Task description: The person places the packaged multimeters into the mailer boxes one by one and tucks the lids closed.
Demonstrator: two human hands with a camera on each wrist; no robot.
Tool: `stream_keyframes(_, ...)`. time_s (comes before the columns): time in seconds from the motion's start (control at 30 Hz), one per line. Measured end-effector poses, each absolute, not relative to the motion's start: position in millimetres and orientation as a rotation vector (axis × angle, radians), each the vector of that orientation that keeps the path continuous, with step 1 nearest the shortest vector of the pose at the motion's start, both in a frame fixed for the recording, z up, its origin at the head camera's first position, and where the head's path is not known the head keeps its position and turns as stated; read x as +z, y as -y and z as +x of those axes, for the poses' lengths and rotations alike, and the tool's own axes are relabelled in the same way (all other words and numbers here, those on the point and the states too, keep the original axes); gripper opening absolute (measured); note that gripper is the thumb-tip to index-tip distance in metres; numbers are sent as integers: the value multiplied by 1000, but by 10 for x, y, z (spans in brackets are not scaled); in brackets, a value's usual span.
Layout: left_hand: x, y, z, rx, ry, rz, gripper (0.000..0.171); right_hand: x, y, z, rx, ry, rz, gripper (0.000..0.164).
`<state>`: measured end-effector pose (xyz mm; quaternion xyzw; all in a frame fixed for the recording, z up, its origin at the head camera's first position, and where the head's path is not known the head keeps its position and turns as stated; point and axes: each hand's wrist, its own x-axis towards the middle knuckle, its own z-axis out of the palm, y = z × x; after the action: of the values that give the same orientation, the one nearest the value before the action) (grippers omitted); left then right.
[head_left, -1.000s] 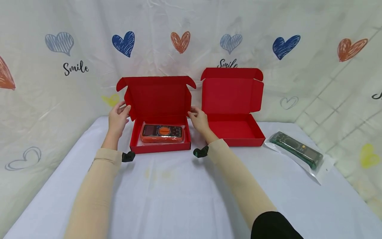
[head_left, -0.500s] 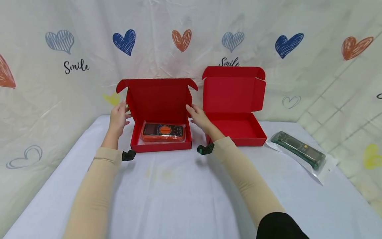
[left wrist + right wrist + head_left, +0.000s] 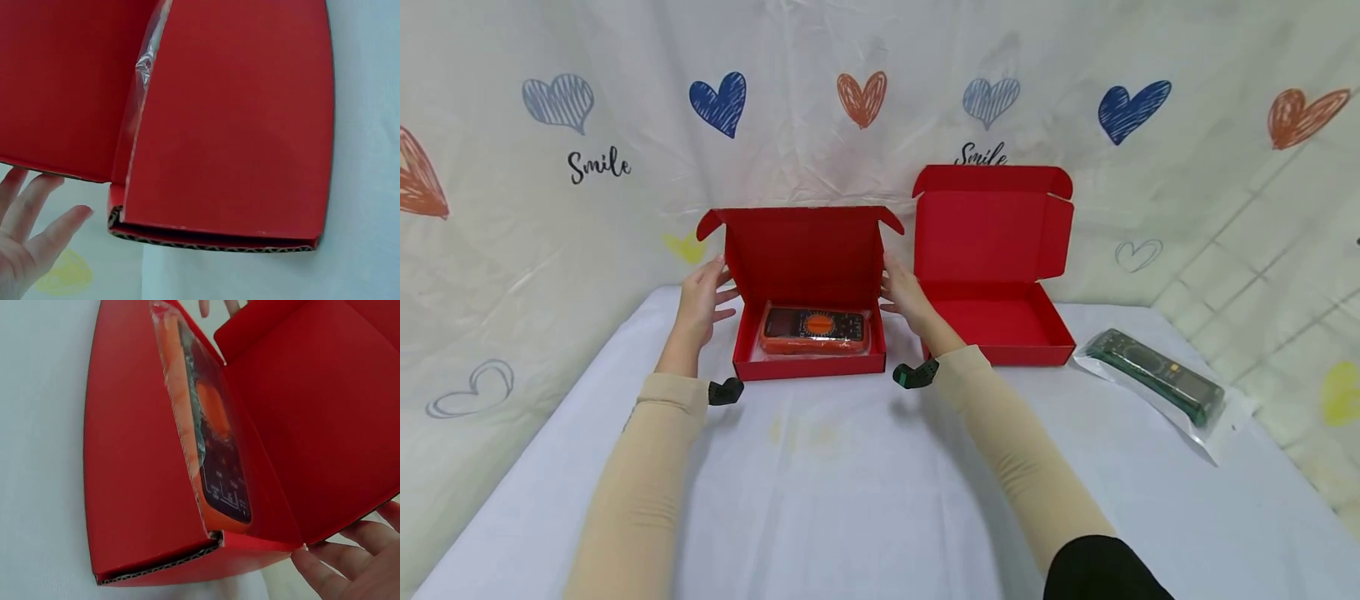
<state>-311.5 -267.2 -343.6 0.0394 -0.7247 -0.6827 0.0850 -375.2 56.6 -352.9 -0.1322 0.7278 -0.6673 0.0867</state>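
Observation:
An orange multimeter (image 3: 818, 327) in clear plastic lies inside the left red box (image 3: 808, 368), whose lid (image 3: 805, 254) stands raised and tilts forward. My left hand (image 3: 698, 304) is at the lid's left side; in the left wrist view its extended fingers (image 3: 30, 203) touch the side flap's edge from outside. On the right side, my right hand (image 3: 913, 302) lies against the other side flap, fingers spread and fairly straight. The right wrist view shows its fingertips (image 3: 312, 565) beside the lid's lower corner and the wrapped multimeter (image 3: 215, 419).
To the right stands a second red box (image 3: 1000, 354) with its lid up and nothing inside. A green-edged multimeter (image 3: 1153, 379) in a plastic bag lies at the far right. White cloth (image 3: 820, 500) covers the table, and a heart-print curtain (image 3: 805, 42) hangs behind.
The left box's lid has tilted forward and lower. Both hands have gone from holding the side flaps' edges to straighter fingers against their outsides. The view has shifted slightly.

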Motion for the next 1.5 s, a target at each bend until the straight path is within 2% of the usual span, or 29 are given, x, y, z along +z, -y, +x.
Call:
stream_keyframes(0.37,-3471,2715,-3107,-2208,2129,83,77,-3537,-548,-3746,-2031,-2143,-282,79)
stream_keyframes(0.93,-3468,2701,-3094,-2244,2109,72,80,-3524,-459,-3714,-2040,-2164,-273,75)
stream_keyframes(1.37,-3611,2834,-3060,-2260,2165,-43,85,-3640,-562,-3666,-1909,-2183,-481,72)
stream_keyframes(1.5,-3644,2841,-3053,-2272,2173,-74,81,-3665,-620,-3642,-1873,-2199,-529,68)
